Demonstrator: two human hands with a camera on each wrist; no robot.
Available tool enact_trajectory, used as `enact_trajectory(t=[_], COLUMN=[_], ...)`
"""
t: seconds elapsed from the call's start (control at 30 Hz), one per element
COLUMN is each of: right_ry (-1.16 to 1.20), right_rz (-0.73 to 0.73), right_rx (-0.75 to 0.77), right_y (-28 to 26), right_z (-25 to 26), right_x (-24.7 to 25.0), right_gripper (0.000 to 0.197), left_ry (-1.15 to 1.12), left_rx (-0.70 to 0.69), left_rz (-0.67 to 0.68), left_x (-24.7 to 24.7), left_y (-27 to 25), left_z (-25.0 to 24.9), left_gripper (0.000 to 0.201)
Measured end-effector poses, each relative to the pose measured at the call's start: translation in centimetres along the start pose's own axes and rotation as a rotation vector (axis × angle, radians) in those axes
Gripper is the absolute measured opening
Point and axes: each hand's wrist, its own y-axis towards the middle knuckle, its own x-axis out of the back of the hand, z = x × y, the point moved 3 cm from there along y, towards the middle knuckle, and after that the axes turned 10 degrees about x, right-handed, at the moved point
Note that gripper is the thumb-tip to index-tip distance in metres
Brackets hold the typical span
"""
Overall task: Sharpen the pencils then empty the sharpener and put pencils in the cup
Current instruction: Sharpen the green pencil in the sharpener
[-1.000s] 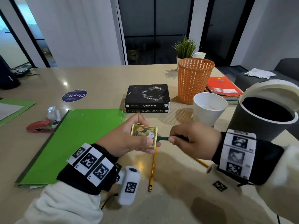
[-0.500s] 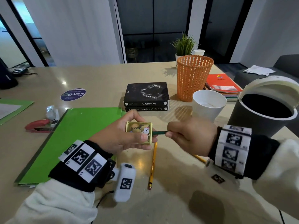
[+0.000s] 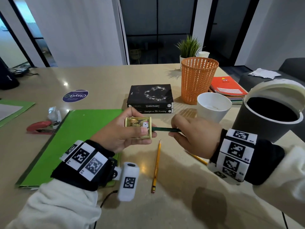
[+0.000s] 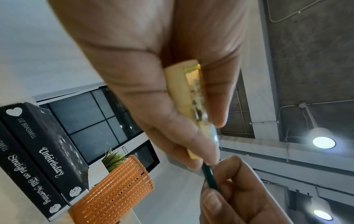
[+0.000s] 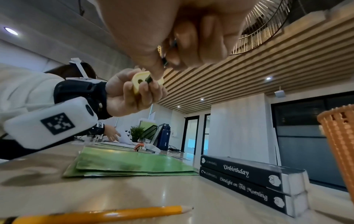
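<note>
A sharpened yellow wooden pencil (image 3: pixel 156 166) lies nearest you on the beige tabletop (image 3: pixel 181 204). Above it, your right hand (image 3: pixel 194 138) has drawn the dark green pencil (image 3: pixel 165 129) further out of the small yellow plastic sharpener (image 3: pixel 138 129) pinched in your left hand (image 3: pixel 118 136); beyond, the white paper cup (image 3: pixel 213 106) waits.

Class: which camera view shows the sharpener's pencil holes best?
The right wrist view: the sharpener faces the camera, one hole open, the green pencil in the other. The head view shows only its picture side; the left wrist view shows its edge between fingers.
</note>
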Motion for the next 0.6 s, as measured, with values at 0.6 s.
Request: enact_trajectory(t=[0.6], right_ry=[0.427], right_rz=[0.059], right_rx=[-0.13], right_y=[-0.5], right_z=[-0.7], right_x=[-0.8], right_gripper=[0.027], left_ry=[0.157], left_rx=[0.016], left_rz=[0.129], left_x=[-0.3], left_y=[-0.9], left_z=[0.2], left_gripper=[0.062])
